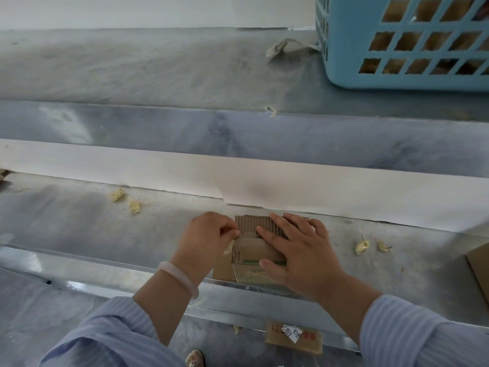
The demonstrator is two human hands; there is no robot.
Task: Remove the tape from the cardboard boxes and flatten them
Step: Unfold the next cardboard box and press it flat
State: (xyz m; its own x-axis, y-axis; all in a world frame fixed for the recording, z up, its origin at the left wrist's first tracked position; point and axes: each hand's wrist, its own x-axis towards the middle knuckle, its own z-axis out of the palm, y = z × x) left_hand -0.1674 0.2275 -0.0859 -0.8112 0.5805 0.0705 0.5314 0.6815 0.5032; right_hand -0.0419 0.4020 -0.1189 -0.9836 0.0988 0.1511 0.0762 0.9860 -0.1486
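Observation:
A small brown cardboard box (248,250) lies flat on the grey metal shelf (79,229) just in front of me. Its far part shows bare corrugated ribs where the outer paper is torn off. My right hand (299,250) lies flat on the box with straight fingers, pressing it down. My left hand (209,237) is at the box's left edge, and its fingertips pinch a pale strip of tape (229,247) that curls off that edge. The box's right side is hidden under my right hand.
Yellowish tape scraps (117,194) lie on the shelf, others (362,246) to the right. A blue plastic basket (407,41) stands on the upper shelf, far right. A cardboard piece (480,271) shows at the right edge. A labelled box (293,337) lies on the floor below.

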